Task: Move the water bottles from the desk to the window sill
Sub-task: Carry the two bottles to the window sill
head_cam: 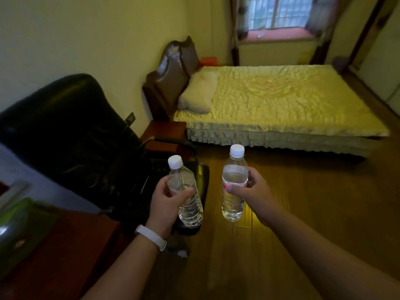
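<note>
My left hand grips a clear water bottle with a white cap, tilted slightly left. My right hand grips a second clear water bottle, upright, white-capped, with a red-and-white label under my fingers. Both bottles hang in the air above the wooden floor. The dark red desk lies at the lower left. The pinkish window sill is far off at the top, beyond the bed.
A black leather office chair stands close on the left. A bed with a yellow cover and a pillow fills the middle, a small red bedside table beside it. Wooden floor runs along the right toward the window.
</note>
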Action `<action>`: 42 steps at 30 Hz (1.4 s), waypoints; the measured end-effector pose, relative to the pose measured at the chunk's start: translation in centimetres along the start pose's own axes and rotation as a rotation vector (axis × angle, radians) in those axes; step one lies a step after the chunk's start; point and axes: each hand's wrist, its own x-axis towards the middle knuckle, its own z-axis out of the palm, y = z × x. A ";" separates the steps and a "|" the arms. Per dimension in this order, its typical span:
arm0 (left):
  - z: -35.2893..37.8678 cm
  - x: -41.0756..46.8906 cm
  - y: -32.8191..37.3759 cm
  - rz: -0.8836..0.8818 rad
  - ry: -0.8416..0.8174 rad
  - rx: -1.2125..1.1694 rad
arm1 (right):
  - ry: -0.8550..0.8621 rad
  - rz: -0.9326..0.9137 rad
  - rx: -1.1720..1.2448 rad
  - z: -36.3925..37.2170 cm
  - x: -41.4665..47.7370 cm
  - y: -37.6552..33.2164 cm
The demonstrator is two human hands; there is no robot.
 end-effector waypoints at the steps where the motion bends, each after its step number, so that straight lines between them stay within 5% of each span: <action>1: 1.3 0.9 0.0 -0.007 -0.038 0.007 | 0.029 0.001 0.003 -1.2 0.4 0.1; 23: 24.9 32.2 0.2 -0.064 -0.674 -0.036 | 0.565 0.054 -0.079 -16.4 19.1 -2.1; 33: 36.2 39.7 -0.1 -0.073 -0.788 0.004 | 0.745 0.007 -0.002 -23.7 24.7 -3.0; 42: 52.0 42.6 0.3 -0.090 -0.838 0.020 | 0.806 -0.013 0.066 -38.3 30.3 -2.5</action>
